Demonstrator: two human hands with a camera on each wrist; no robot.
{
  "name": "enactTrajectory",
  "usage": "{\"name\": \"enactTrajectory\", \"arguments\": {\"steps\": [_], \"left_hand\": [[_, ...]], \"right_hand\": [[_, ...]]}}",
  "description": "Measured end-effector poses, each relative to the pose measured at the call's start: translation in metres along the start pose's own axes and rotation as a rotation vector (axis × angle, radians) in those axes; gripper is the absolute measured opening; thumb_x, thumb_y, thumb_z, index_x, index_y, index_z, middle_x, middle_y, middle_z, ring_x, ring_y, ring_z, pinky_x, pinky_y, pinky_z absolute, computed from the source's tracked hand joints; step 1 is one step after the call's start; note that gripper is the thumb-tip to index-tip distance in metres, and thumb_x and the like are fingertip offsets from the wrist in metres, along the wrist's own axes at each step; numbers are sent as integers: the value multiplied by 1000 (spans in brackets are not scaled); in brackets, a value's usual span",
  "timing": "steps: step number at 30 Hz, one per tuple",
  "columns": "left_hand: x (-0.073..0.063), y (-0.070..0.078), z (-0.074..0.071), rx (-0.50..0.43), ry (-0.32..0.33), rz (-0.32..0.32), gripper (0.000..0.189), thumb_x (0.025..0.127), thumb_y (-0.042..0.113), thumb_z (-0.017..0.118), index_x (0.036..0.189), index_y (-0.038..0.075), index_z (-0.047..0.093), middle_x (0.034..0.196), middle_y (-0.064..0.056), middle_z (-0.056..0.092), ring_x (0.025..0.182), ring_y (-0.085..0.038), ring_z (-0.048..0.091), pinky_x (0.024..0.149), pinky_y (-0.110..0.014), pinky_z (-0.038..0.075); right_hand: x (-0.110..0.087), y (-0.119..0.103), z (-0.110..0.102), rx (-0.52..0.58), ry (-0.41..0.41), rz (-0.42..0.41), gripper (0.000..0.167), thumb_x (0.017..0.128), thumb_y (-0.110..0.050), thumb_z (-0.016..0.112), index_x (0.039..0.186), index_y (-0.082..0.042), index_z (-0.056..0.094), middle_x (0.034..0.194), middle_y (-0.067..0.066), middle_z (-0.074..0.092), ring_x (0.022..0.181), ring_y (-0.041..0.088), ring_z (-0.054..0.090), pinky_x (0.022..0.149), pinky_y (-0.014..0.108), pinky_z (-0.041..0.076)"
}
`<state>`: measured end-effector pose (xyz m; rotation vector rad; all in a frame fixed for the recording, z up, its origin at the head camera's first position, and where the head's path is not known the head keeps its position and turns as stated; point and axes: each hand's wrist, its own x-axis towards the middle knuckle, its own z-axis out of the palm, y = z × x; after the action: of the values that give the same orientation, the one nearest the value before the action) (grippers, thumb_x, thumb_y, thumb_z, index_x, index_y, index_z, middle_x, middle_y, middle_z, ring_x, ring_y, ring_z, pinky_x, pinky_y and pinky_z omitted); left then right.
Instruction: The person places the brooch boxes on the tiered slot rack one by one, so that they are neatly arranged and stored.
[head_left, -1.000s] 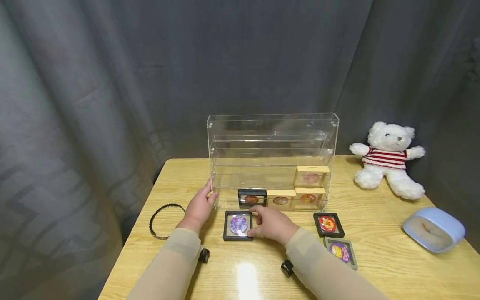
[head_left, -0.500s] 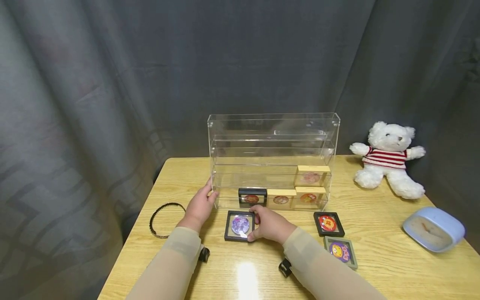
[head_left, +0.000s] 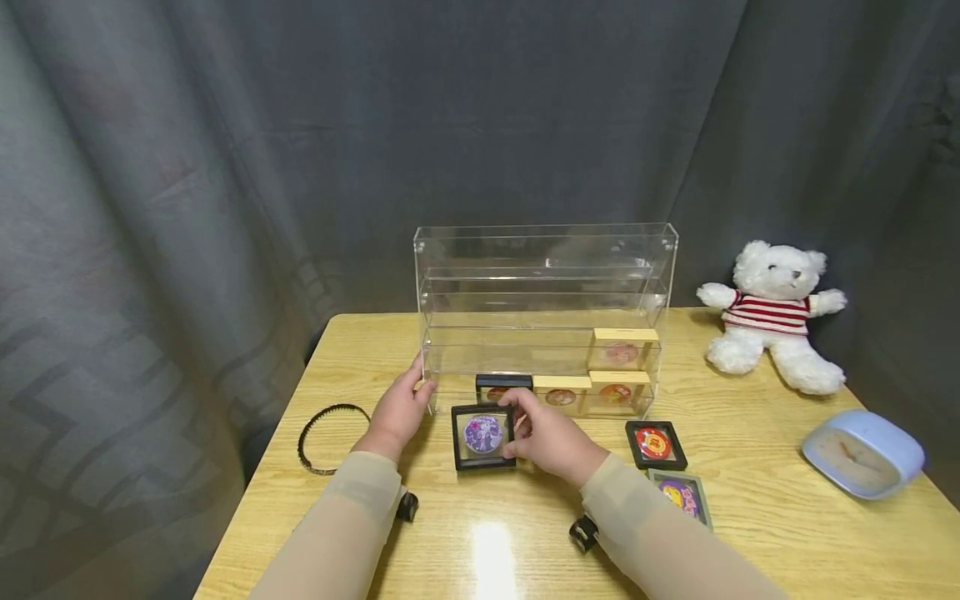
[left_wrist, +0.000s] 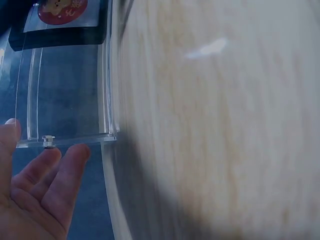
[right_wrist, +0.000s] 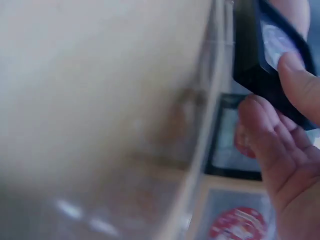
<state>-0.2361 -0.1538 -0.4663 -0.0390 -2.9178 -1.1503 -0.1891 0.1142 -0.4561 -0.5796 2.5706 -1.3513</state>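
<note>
My right hand (head_left: pixel 551 437) pinches the right side of a black-framed square display case (head_left: pixel 483 462), tilted up with a round purple badge behind its clear front. In the right wrist view the thumb (right_wrist: pixel 300 85) lies on the front of the case and fingers are underneath. A clear acrylic display rack (head_left: pixel 510 358) stands behind it. My left hand (head_left: pixel 397 417) holds the rack's lower left end; in the left wrist view its fingertips (left_wrist: pixel 75 155) are at the end panel. The rack's bottom tier holds a black case (head_left: pixel 487 382), partly hidden, and two yellow cases (head_left: pixel 561 398).
Another yellow case (head_left: pixel 621 354) sits one tier higher, at the right. On the table (head_left: pixel 450 533) lie a black case with a red badge (head_left: pixel 654 444), a grey-green case (head_left: pixel 682 496), a black hairband (head_left: pixel 303 442), and a blue clock (head_left: pixel 866 454). A white teddy bear (head_left: pixel 772 317) sits at back right.
The right hand has raised the purple-badge case from lying flat on the table to a tilted position, closer to the rack. The left hand has stayed at the rack's end.
</note>
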Motion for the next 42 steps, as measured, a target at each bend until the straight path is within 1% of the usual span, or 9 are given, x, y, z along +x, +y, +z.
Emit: {"name": "enactTrajectory", "arguments": {"steps": [5, 9, 15, 17, 20, 24, 29, 36, 42], "left_hand": [[0, -1, 0, -1, -2, -1, 63, 105, 36, 51, 157, 44, 17, 149, -13, 44, 131, -40, 45, 106, -60, 35], [0, -2, 0, -9, -6, 1, 63, 105, 36, 50, 157, 44, 17, 150, -13, 44, 129, -39, 47, 106, -59, 36], [0, -2, 0, -19, -21, -4, 62, 105, 37, 49, 157, 44, 16, 151, -12, 43, 128, -38, 49, 105, -59, 37], [1, -2, 0, -15, -25, -5, 62, 105, 38, 49, 157, 45, 15, 151, -12, 43, 128, -38, 49, 105, -59, 37], [1, -1, -1, -11, -28, -5, 62, 105, 40, 48, 157, 46, 15, 151, -11, 43, 128, -38, 49, 106, -59, 37], [1, -2, 0, -17, -30, -7, 62, 105, 40, 49, 156, 46, 15, 151, -11, 43, 129, -38, 49, 105, -59, 37], [0, -2, 0, -22, -31, -12, 62, 105, 41, 48, 157, 46, 15, 151, -11, 43, 129, -38, 48, 105, -59, 37], [0, -3, -1, -38, -32, -21, 62, 105, 40, 48, 157, 46, 15, 151, -11, 42, 128, -37, 49, 105, -59, 38], [0, -3, 0, -32, -32, -17, 62, 104, 43, 48, 156, 48, 13, 152, -10, 42, 127, -37, 50, 105, -59, 37]], "right_hand": [[5, -19, -32, -78, 150, -79, 58, 80, -8, 84, 128, -18, 53, 100, -1, 62, 83, 13, 63, 67, 30, 55], [8, -34, -65, -160, 234, -129, 53, 84, -8, 80, 130, -14, 54, 107, 3, 63, 83, 14, 65, 63, 29, 56], [11, -43, -110, -338, 366, -245, 46, 87, -7, 78, 126, -10, 55, 107, 8, 64, 83, 19, 69, 66, 37, 58], [12, -41, -122, -372, 413, -255, 44, 87, -7, 77, 125, -9, 54, 106, 9, 64, 83, 22, 69, 67, 40, 58], [12, -35, -135, -381, 460, -218, 42, 89, -8, 75, 125, -8, 52, 105, 11, 65, 86, 26, 69, 68, 44, 57], [13, -23, -144, -393, 476, -172, 40, 92, -11, 73, 125, -8, 52, 101, 11, 65, 87, 27, 67, 69, 45, 55], [14, -13, -147, -374, 478, -122, 36, 93, -14, 72, 125, -11, 54, 100, 8, 65, 86, 26, 67, 66, 44, 55], [16, -4, -145, -426, 464, -144, 32, 94, -16, 72, 122, -13, 58, 91, 4, 66, 79, 22, 65, 66, 43, 52], [16, 5, -142, -463, 447, -152, 22, 94, -18, 72, 114, -12, 65, 97, 5, 67, 84, 24, 63, 73, 46, 53]]}}
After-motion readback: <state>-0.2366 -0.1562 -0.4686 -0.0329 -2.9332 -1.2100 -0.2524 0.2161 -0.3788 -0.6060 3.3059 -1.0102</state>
